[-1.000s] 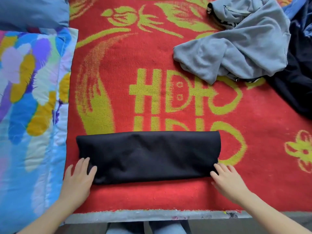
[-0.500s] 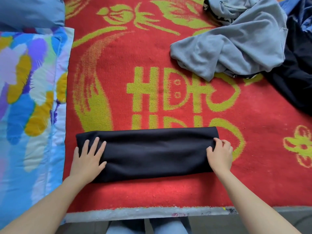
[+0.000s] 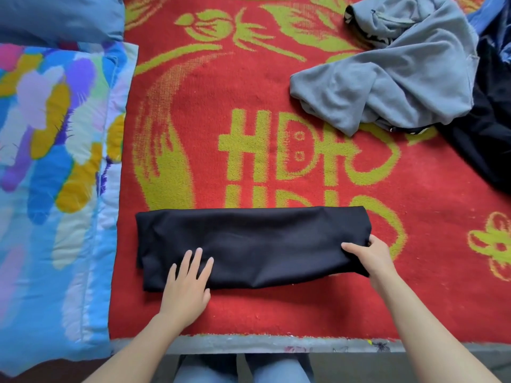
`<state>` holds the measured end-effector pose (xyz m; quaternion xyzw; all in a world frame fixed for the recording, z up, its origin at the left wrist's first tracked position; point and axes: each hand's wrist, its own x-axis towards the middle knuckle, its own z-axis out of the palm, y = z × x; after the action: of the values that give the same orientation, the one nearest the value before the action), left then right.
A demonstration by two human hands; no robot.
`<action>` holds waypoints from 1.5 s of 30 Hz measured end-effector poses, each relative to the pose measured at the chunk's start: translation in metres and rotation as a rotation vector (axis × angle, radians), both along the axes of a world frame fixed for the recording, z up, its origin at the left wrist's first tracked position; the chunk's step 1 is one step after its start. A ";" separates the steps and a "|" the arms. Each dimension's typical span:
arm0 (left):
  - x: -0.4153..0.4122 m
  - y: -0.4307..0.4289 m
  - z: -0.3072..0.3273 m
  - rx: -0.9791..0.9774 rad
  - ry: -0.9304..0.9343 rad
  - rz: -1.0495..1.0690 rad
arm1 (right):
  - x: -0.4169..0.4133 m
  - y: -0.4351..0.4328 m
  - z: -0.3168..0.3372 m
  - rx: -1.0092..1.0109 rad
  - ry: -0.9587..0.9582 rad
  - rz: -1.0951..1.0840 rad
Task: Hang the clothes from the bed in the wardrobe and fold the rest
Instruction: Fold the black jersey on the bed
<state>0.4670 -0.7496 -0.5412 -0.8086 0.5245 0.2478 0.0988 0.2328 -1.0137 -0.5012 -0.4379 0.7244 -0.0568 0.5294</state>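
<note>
A black garment (image 3: 254,241), folded into a long strip, lies across the red bed cover (image 3: 210,128) near the front edge. My left hand (image 3: 188,283) lies flat on its lower left part with straight fingers. My right hand (image 3: 370,255) grips the strip's right end, thumb on top and fingers curled under the edge. A crumpled grey hoodie (image 3: 392,70) sits at the upper right, partly on a dark garment (image 3: 492,134).
A colourful quilt (image 3: 52,189) runs along the left side, with a blue pillow (image 3: 58,17) above it. Blue denim fabric (image 3: 497,29) shows at the top right corner. The bed's front edge (image 3: 249,344) is just below my wrists.
My left hand slid right along the black strip, from its left end toward the middle. My right hand went from lying beside the strip's right end to gripping it.
</note>
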 end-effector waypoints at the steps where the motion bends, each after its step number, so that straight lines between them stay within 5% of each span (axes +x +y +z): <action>1: 0.003 -0.002 0.001 -0.002 0.027 0.007 | 0.011 0.004 0.011 -0.084 0.065 0.076; 5: 0.019 0.003 -0.002 -0.137 0.167 0.177 | 0.082 0.055 0.055 -0.467 0.212 0.444; 9: 0.038 0.013 0.014 -0.517 0.519 1.014 | 0.170 0.142 0.073 -0.818 0.123 0.847; 12: 0.051 0.028 0.019 -0.720 0.655 1.573 | 0.205 0.193 0.069 -0.671 0.124 1.168; 15: 0.055 0.047 0.017 -0.663 0.370 1.734 | 0.205 0.221 0.038 -0.452 0.138 1.354; 18: 0.037 0.060 0.014 -0.516 0.044 1.280 | 0.175 0.221 0.018 -0.493 0.308 1.370; 23: 0.004 0.059 -0.005 -0.214 -0.054 0.142 | 0.120 0.198 -0.023 -0.534 0.407 1.562; 29: 0.030 0.045 -0.007 -0.009 -0.058 -0.011 | 0.124 0.176 -0.042 -0.632 0.364 1.656; 34: 0.057 0.052 -0.007 -0.057 -0.101 -0.153 | 0.154 0.167 -0.042 -0.967 0.234 1.323; 40: 0.063 0.057 -0.009 -0.150 -0.166 -0.233 | 0.216 0.126 -0.037 -0.766 0.395 1.337; 45: 0.070 0.064 -0.015 -0.365 -0.220 -0.268 | 0.223 0.095 -0.046 -0.736 0.345 1.230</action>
<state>0.5367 -0.6860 -0.5565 -0.7585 0.6489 0.0443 0.0398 0.4555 -0.9191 -0.5468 -0.9170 0.3551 0.0803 0.1630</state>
